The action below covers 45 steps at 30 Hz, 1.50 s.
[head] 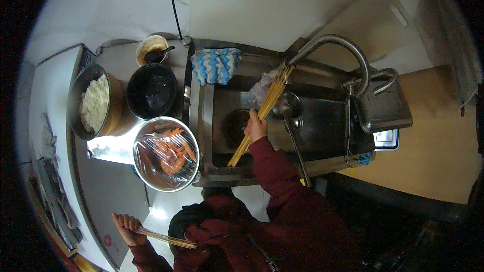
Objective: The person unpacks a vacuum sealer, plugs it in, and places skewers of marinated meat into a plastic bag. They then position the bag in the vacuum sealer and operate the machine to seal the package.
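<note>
In my right hand (pixel 257 125) is a thick bundle of thin wooden sticks (pixel 273 98), held slantwise over the metal sink (pixel 317 136). The bundle's upper end lies by a crumpled translucent plastic bag (pixel 261 88) below the faucet spout. My left hand (pixel 129 228) grips a smaller bundle of thin sticks (pixel 166 238) low at the left, away from the sink and near my body. A metal ladle (pixel 289 105) rests in the sink, its handle running out over the front edge beside my right sleeve.
A blue and white cloth (pixel 216 65) hangs at the sink's back left. Left of the sink stand a film-covered metal bowl of orange food (pixel 172 155), a black bowl (pixel 152 90), a small cup (pixel 151 47) and a pot of white food (pixel 94 102). The curved faucet (pixel 359 54) arches over the right side.
</note>
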Available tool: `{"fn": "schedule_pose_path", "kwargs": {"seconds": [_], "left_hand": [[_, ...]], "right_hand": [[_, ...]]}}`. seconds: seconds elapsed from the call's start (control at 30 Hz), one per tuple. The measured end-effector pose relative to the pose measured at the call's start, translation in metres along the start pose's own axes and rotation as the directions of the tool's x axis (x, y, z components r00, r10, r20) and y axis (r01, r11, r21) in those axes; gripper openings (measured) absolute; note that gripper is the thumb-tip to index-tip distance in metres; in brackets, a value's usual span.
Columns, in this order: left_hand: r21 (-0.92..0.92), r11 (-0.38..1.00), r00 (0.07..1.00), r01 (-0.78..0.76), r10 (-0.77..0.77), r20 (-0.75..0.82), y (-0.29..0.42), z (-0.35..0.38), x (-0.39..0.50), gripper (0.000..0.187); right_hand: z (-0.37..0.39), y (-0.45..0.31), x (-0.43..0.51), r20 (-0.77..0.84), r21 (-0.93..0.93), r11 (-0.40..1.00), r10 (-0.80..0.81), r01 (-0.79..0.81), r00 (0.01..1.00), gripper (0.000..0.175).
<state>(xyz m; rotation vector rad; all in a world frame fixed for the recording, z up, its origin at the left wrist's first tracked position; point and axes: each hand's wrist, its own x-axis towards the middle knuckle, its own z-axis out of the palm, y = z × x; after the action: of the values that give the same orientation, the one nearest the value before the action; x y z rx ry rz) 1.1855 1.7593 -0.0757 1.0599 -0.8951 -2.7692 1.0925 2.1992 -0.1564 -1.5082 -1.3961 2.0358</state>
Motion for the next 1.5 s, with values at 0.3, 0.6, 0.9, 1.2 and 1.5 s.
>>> {"fn": "schedule_pose_path", "kwargs": {"seconds": [0.3, 0.6, 0.9, 1.2, 1.5], "left_hand": [[-0.093, 0.994, 0.993, 0.057, -0.047, 0.107, -0.004, -0.009, 0.002, 0.042], [-0.126, 0.991, 0.999, -0.049, 0.046, -0.024, 0.005, -0.028, -0.018, 0.043], [-0.156, 0.984, 0.993, -0.087, 0.074, -0.091, -0.002, -0.025, -0.02, 0.042], [-0.154, 0.987, 0.998, -0.051, 0.045, -0.04, -0.007, -0.007, -0.014, 0.042], [-0.01, 0.999, 0.953, 0.036, -0.031, 0.3, 0.013, -0.113, 0.037, 0.025]], "right_hand": [[0.007, -0.068, -0.08, 0.32, 0.186, 0.969, 0.099, -0.165, 0.942, 0.035], [0.014, -0.109, -0.049, 0.28, 0.197, 0.926, -0.369, 0.323, 0.887, 0.027], [0.035, -0.035, 0.01, 0.191, 0.177, 0.983, 0.01, -0.044, 0.982, 0.036], [0.016, -0.049, -0.01, 0.442, 0.23, 0.873, 0.3, -0.43, 0.845, 0.023], [-0.089, -0.001, -0.119, 0.599, 0.096, 0.804, 0.425, -0.587, 0.679, 0.023]]}}
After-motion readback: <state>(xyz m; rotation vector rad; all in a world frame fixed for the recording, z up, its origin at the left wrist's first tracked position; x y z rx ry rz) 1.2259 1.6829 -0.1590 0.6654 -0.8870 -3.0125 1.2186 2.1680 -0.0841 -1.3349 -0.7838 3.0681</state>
